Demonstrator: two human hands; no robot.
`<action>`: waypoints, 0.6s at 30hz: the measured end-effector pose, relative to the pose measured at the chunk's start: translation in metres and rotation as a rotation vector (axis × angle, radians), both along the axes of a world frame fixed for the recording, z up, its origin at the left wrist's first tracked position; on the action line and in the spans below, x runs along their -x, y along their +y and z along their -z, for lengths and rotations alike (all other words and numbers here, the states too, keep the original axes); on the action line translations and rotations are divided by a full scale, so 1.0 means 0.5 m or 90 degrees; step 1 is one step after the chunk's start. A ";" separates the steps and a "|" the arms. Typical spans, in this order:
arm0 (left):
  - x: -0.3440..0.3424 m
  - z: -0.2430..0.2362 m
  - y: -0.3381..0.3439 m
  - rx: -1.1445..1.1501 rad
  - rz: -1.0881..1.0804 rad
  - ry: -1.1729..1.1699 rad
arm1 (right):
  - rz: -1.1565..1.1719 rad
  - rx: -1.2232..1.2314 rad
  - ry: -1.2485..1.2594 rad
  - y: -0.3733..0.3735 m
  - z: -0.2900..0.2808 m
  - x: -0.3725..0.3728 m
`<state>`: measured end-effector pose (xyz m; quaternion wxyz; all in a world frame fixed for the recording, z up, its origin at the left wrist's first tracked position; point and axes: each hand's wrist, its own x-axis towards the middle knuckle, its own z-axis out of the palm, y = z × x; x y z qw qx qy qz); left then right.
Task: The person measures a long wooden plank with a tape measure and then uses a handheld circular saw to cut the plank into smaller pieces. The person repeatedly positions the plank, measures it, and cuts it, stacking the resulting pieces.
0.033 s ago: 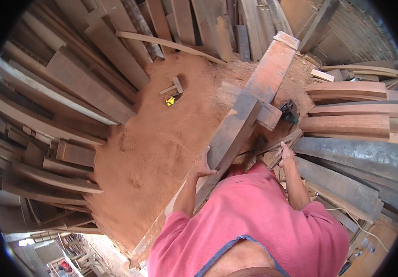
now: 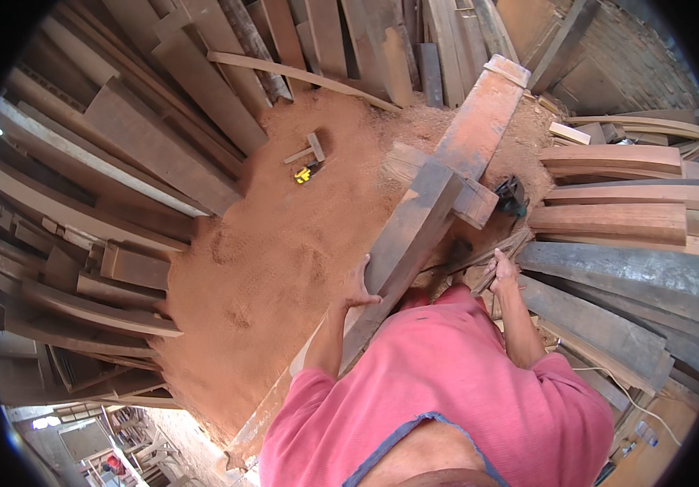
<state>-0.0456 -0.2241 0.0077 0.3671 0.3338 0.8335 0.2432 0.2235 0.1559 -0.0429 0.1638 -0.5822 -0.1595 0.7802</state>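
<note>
A long, thick weathered timber beam point(image 2: 418, 227) runs diagonally through the middle, over a short wood block point(image 2: 473, 203) and beside a reddish plank point(image 2: 483, 114). My left hand point(image 2: 357, 288) grips the beam's left edge, thumb spread across it. My right hand point(image 2: 502, 272) is right of the beam, fingers curled beside some thin, rough wooden strips point(image 2: 503, 247); what exactly they hold is unclear. My pink shirt hides part of the beam's near end.
Stacked boards point(image 2: 154, 154) line the left and back around sawdust-covered ground point(image 2: 260, 252). A yellow tool point(image 2: 302, 175) lies by small offcuts. A dark green tool point(image 2: 511, 197) sits right of the beam, near more stacked timber point(image 2: 609, 219). A pale cord point(image 2: 637, 402) trails at lower right.
</note>
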 end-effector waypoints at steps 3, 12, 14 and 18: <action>0.056 0.018 -0.013 -0.060 0.007 -0.103 | 0.039 0.078 0.063 -0.033 0.002 0.058; 0.052 -0.008 -0.026 -0.066 0.007 -0.121 | -0.044 0.106 0.037 -0.169 -0.052 0.177; 0.057 -0.022 -0.011 -0.093 -0.007 -0.155 | -0.066 0.097 0.026 -0.184 -0.042 0.180; 0.074 -0.016 -0.059 -0.118 -0.035 -0.216 | -0.144 0.088 0.019 -0.234 -0.063 0.232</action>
